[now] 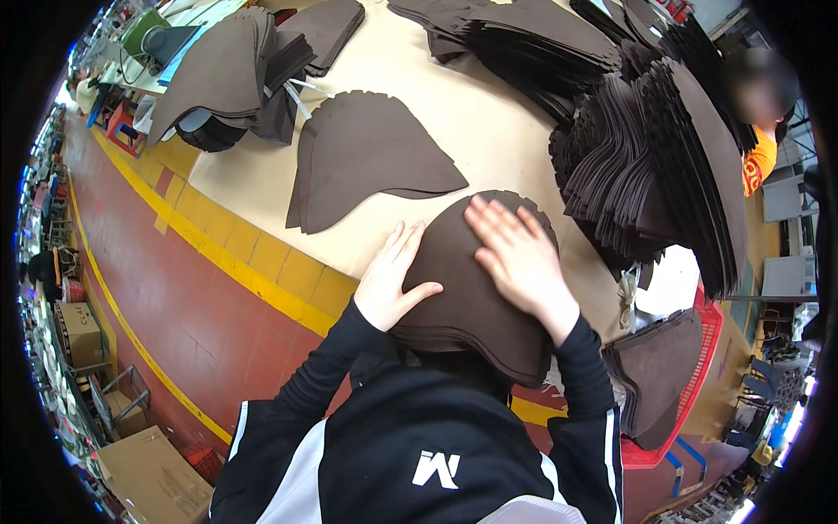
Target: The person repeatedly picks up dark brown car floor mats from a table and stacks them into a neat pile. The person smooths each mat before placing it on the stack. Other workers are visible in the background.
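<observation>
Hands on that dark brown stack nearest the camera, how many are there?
2. The left hand rests on the left edge of the brown stack; the right hand lies flat on its top. No others show.

Bare tabletop (489, 113) runs as a channel from the stack (476, 288) under both hands toward the far edge. On the left of this channel lies a flat dark sheet pile (367, 157), low enough to pass over. On the right, a tall fanned wall of dark sheets (663, 166) blocks sideways movement. A red basket (703, 367) closes the right near corner. Far left, another heap (227, 74) stands.
</observation>
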Available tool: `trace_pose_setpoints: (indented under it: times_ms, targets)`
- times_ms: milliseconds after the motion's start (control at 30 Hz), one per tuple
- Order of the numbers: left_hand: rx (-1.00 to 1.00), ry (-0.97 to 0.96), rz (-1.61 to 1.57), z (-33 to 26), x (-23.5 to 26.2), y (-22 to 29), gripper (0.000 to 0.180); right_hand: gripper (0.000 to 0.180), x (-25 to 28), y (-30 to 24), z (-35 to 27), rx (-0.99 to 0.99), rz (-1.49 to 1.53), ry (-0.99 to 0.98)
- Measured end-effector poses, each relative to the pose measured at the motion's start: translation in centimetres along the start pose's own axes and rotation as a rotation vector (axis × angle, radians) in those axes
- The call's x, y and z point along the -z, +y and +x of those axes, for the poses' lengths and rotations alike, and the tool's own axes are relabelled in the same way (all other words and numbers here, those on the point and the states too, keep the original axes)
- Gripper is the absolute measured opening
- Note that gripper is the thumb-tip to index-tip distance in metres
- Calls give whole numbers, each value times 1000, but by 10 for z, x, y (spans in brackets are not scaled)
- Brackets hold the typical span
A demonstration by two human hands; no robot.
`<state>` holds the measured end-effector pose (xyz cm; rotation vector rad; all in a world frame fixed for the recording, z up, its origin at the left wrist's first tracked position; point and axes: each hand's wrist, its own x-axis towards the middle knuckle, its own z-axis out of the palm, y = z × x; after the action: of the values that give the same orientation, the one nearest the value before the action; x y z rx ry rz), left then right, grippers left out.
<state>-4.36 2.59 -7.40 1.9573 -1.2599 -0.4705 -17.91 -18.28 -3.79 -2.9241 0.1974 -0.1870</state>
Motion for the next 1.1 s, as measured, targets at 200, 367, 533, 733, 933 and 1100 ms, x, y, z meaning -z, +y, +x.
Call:
trace_pose_setpoints:
  times_ms: [200, 367, 533, 733, 933, 1100]
  targets:
    - [-82, 127, -52, 2, 7, 17, 67, 57, -5, 59, 14, -229, 135, 78]
    - [36, 246, -514, 13, 43, -6, 50, 65, 30, 22, -29, -144, 268, 158]
    - [125, 507, -574, 31, 101, -73, 58, 71, 32, -19, -66, 30, 138, -27]
    - [57, 290, -98, 12, 54, -30, 52, 55, 3, -48, -56, 161, 76, -151]
    - [8, 75, -7, -1, 0, 7, 71, 52, 3, 8, -13, -53, -49, -13]
    - [65, 172, -197, -5, 10, 24, 54, 50, 14, 51, -1, -376, 365, 5]
